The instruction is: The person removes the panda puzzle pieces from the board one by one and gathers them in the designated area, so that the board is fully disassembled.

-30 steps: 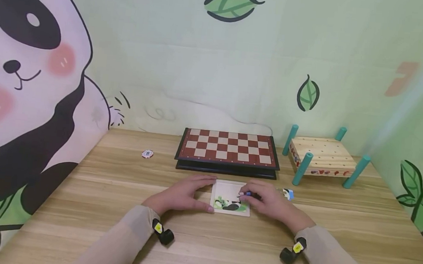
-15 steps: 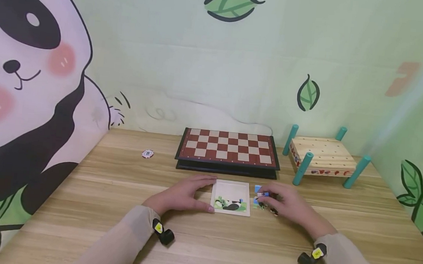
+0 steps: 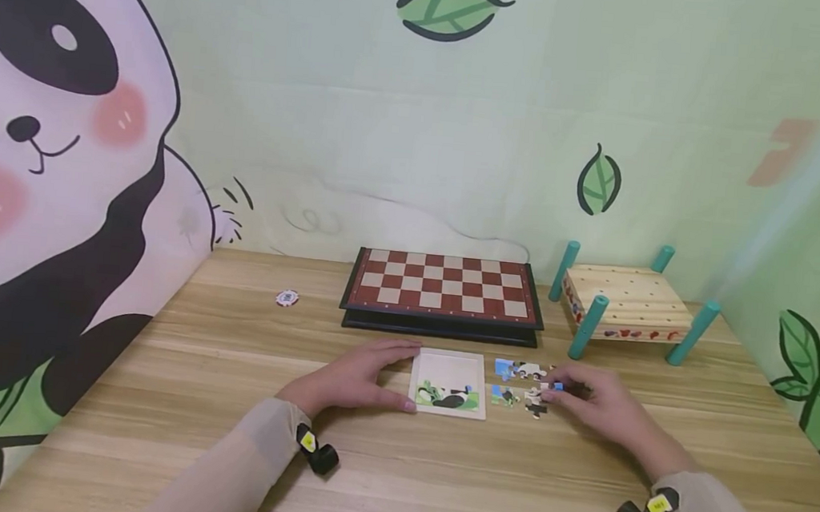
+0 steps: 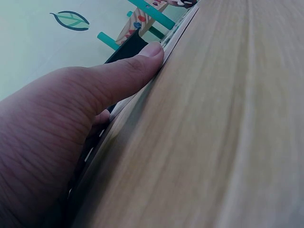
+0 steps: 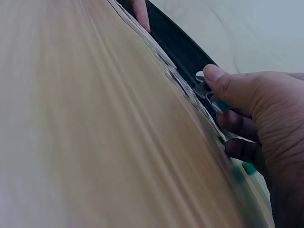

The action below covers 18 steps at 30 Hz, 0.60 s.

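A shallow square puzzle tray (image 3: pixel 450 364) lies on the table, with joined panda pieces (image 3: pixel 451 397) along its near side. My left hand (image 3: pixel 353 376) rests at the tray's left side, index finger by the far corner and thumb by the near one. In the left wrist view the straight thumb (image 4: pixel 128 71) touches the tray's edge. My right hand (image 3: pixel 601 400) pinches a puzzle piece (image 3: pixel 557 387) with blue on it between thumb and fingers, seen in the right wrist view as a small piece (image 5: pixel 220 105). Loose puzzle pieces (image 3: pixel 505 396) lie between tray and right hand.
Behind the tray stands a folded chessboard (image 3: pixel 444 285). To its right is a wooden pegboard (image 3: pixel 626 301) on teal legs. A poker chip (image 3: pixel 287 298) lies at the back left. A panda-printed backdrop (image 3: pixel 391 126) rises behind the table.
The right hand has moved right from over the tray to the loose pieces, leaving a piece in the tray, and now pinches one with blue. The left hand has stayed put.
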Each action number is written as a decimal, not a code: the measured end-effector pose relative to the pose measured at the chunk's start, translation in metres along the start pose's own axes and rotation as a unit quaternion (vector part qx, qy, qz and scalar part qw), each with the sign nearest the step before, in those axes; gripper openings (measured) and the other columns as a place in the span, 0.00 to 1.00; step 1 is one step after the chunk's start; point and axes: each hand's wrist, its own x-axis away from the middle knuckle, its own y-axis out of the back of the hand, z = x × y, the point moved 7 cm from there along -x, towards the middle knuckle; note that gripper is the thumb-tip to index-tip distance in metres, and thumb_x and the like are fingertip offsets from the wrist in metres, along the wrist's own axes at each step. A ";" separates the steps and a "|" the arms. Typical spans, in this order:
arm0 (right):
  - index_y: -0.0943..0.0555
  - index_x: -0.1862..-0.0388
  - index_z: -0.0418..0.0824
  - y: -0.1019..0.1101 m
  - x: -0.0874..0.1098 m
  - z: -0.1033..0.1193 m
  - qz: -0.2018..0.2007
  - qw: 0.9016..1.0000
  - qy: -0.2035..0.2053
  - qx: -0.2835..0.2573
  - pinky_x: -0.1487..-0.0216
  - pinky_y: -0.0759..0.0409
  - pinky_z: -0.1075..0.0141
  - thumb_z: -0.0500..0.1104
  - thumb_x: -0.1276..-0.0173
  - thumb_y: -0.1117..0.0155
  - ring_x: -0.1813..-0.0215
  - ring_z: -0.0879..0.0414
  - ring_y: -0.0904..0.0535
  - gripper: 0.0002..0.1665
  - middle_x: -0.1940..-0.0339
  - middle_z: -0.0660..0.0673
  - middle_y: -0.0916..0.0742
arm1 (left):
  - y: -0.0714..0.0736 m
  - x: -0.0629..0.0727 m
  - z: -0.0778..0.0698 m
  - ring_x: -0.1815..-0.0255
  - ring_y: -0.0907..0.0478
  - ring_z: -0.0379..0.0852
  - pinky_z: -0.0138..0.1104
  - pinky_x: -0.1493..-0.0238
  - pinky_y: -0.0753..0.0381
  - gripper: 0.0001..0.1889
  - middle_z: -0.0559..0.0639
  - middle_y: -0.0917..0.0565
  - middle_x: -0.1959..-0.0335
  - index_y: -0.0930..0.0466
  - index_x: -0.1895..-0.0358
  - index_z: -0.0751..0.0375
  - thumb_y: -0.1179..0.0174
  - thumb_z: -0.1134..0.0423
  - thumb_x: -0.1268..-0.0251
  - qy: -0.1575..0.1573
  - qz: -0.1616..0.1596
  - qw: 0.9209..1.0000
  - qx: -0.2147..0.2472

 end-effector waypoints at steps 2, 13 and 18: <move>0.14 0.57 0.54 0.003 0.004 -0.005 0.003 1.000 -0.018 -0.011 0.54 0.17 0.64 0.44 0.33 0.27 0.57 0.63 0.19 0.08 0.61 0.61 0.14 | 0.000 0.000 0.000 0.22 0.44 0.46 0.48 0.24 0.44 0.51 0.41 0.37 0.23 0.37 0.23 0.45 0.37 0.24 0.49 -0.001 0.000 1.000 0.000; 0.15 0.64 0.57 0.017 0.023 -0.017 -0.003 0.999 -0.040 0.007 0.62 0.20 0.68 0.45 0.37 0.24 0.65 0.63 0.21 0.07 0.69 0.62 0.16 | 0.001 0.000 -0.002 0.22 0.44 0.46 0.47 0.24 0.44 0.52 0.41 0.37 0.23 0.37 0.23 0.45 0.37 0.23 0.50 0.000 -0.001 1.000 0.001; 0.15 0.63 0.56 0.016 0.022 -0.014 -0.006 1.000 -0.009 0.016 0.66 0.22 0.69 0.44 0.38 0.23 0.67 0.65 0.23 0.08 0.69 0.63 0.16 | 0.002 0.001 -0.002 0.22 0.44 0.46 0.47 0.23 0.44 0.52 0.42 0.37 0.23 0.37 0.23 0.46 0.36 0.24 0.50 -0.002 -0.002 1.000 0.001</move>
